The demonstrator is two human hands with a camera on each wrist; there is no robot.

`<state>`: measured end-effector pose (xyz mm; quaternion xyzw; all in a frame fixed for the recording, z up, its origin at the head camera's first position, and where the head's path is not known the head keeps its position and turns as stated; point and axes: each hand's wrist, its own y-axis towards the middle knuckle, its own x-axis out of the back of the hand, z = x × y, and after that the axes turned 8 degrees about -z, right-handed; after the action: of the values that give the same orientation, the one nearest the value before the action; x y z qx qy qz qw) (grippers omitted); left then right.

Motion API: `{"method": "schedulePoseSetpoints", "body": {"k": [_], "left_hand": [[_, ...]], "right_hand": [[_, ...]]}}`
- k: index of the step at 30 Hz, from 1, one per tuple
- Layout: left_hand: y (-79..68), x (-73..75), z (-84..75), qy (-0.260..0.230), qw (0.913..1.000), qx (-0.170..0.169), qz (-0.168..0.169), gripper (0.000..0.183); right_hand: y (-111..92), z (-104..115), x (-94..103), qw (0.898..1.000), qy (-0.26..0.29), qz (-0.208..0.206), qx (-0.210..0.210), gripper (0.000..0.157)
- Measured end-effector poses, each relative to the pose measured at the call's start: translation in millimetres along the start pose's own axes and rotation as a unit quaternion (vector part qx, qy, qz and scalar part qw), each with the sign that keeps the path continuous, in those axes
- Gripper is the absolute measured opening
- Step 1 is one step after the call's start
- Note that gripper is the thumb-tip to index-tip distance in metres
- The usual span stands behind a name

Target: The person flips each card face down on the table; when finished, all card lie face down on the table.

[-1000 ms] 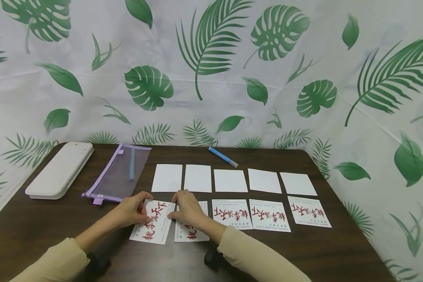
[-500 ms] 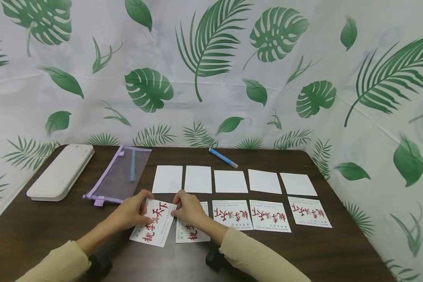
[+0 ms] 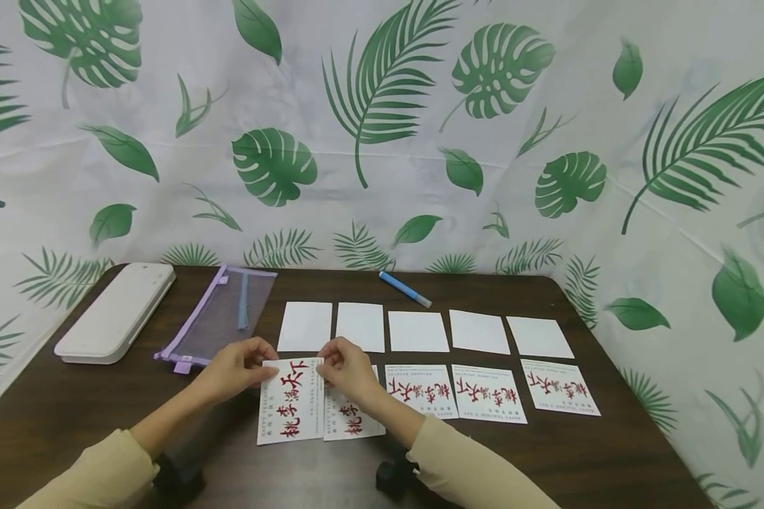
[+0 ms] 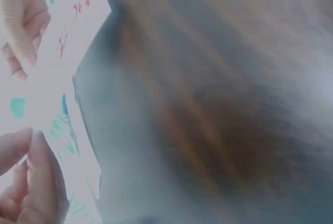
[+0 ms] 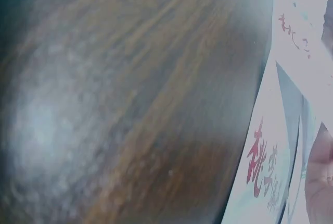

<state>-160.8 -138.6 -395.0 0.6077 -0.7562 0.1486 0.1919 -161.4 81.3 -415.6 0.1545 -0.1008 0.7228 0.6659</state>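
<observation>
Red card (image 3: pixel 293 404): 6 o'clk of blank card (image 3: pixel 305 326) | L hand (image 3: pixel 238 369): 10-o'clk corner pinched | R hand (image 3: pixel 350 372): 1-o'clk corner pinched | risk: nbr card (image 3: pixel 356 424) at 3 o'clk prob. nudged if lowered askew; corners maybe creased if over-gripped

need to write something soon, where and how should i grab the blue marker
Pinch the blue marker around mid-barrel, ideally coming straight down from above with the right hand once it lets go of the printed card. It lies flat, slanting beyond the row of white cards, so thumb and finger should close across its slim sides without nudging them.
</observation>
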Motion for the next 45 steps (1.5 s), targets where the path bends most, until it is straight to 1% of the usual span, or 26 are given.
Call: {"method": "schedulePoseSetpoints", "body": {"k": [1, 2, 4, 5, 7, 9, 11, 13, 15, 18, 19, 20, 21, 22, 24, 26, 27, 29, 31, 33, 34, 36, 38, 40, 43, 45], "left_hand": [[0.8, 0.9, -1.4, -0.029, 0.9994, 0.016, 0.008, 0.019], [1.6, 1.6, -3.0, -0.057, 0.9978, 0.032, 0.012, 0.021], [3.9, 2.5, -6.6, -0.103, 0.9931, 0.057, 0.003, 0.024], [5.5, 2.7, -8.8, -0.12, 0.9905, 0.066, -0.009, 0.025], [9.2, 2.2, -14.2, -0.151, 0.9844, 0.083, -0.036, 0.025], [13.2, -0.2, -20.4, -0.178, 0.9774, 0.093, -0.066, 0.024], [16.6, -4.3, -27.2, -0.199, 0.9707, 0.101, -0.091, 0.023], [18.8, -8.7, -33.2, -0.222, 0.9634, 0.105, -0.107, 0.022], [19.7, -12.1, -38.6, -0.253, 0.9543, 0.108, -0.117, 0.02], [19.1, -15.2, -45.1, -0.298, 0.9416, 0.103, -0.119, 0.017], [18.7, -16.1, -47.1, -0.311, 0.9379, 0.099, -0.118, 0.017], [18.6, -17.1, -48.8, -0.321, 0.9354, 0.093, -0.117, 0.017], [18.7, -18.1, -49.9, -0.325, 0.9348, 0.086, -0.115, 0.02], [18.9, -19.2, -50.4, -0.326, 0.9351, 0.078, -0.115, 0.024], [19.2, -21.6, -50.0, -0.316, 0.9385, 0.07, -0.122, 0.035], [18.6, -23.6, -46.3, -0.292, 0.9442, 0.069, -0.135, 0.046], [17.7, -24.3, -43.3, -0.275, 0.9483, 0.072, -0.142, 0.05], [14.2, -25.6, -36.8, -0.244, 0.954, 0.083, -0.153, 0.055], [9.2, -26.5, -29.2, -0.213, 0.9601, 0.092, -0.156, 0.057], [4.4, -27.2, -21.8, -0.19, 0.9647, 0.093, -0.156, 0.057], [2.3, -27.5, -18.8, -0.183, 0.9658, 0.093, -0.158, 0.056], [-1.2, -27.5, -13.9, -0.168, 0.9676, 0.09, -0.165, 0.053], [-5.0, -26.0, -9.6, -0.16, 0.9684, 0.092, -0.168, 0.05], [-10.1, -23.6, -5.9, -0.146, 0.9707, 0.1, -0.163, 0.048], [-19.9, -19.0, 0.1, -0.116, 0.9761, 0.112, -0.145, 0.048], [-26.7, -15.9, 4.0, -0.095, 0.9799, 0.115, -0.133, 0.048]], "right_hand": [[-1, 0, 1.0, 1.0, -0.002, -0.012, 0.01, 0.017], [-2, 1, 1.5, 0.999, -0.012, -0.025, 0.03, 0.018], [-4, 2, 2.1, 0.993, -0.038, -0.051, 0.096, 0.021], [-6, 4, 1.7, 0.986, -0.06, -0.063, 0.141, 0.022], [-8, 8, -0.9, 0.965, -0.113, -0.076, 0.225, 0.026], [-11, 12, -5.0, 0.938, -0.16, -0.073, 0.299, 0.032], [-14, 15, -8.3, 0.911, -0.21, -0.069, 0.348, 0.037], [-16, 17, -8.7, 0.889, -0.256, -0.069, 0.374, 0.038], [-16, 17, -6.5, 0.863, -0.297, -0.084, 0.4, 0.037], [-14, 18, 0.2, 0.833, -0.332, -0.103, 0.431, 0.034], [-13, 19, 2.4, 0.824, -0.337, -0.111, 0.441, 0.034], [-12, 20, 4.7, 0.818, -0.337, -0.118, 0.45, 0.035], [-11, 21, 6.9, 0.817, -0.33, -0.123, 0.456, 0.034], [-9, 22, 9.0, 0.821, -0.318, -0.129, 0.457, 0.034], [-7, 24, 13.2, 0.837, -0.287, -0.141, 0.443, 0.033], [-5, 24, 16.6, 0.865, -0.245, -0.148, 0.411, 0.032], [-4, 25, 17.9, 0.881, -0.22, -0.151, 0.39, 0.032], [-3, 25, 19.9, 0.911, -0.171, -0.152, 0.343, 0.034], [-3, 24, 19.7, 0.94, -0.111, -0.139, 0.291, 0.037], [-4, 22, 18.1, 0.962, -0.058, -0.127, 0.237, 0.04], [-4, 20, 17.0, 0.97, -0.037, -0.121, 0.209, 0.041], [-6, 17, 14.6, 0.981, -0.009, -0.108, 0.16, 0.042], [-8, 14, 12.2, 0.988, -0.001, -0.096, 0.122, 0.041], [-11, 11, 9.7, 0.993, -0.002, -0.078, 0.093, 0.04], [-18, 7, 5.8, 0.995, -0.037, -0.048, 0.078, 0.037], [-22, 4, 3.2, 0.994, -0.073, -0.028, 0.077, 0.036]]}}
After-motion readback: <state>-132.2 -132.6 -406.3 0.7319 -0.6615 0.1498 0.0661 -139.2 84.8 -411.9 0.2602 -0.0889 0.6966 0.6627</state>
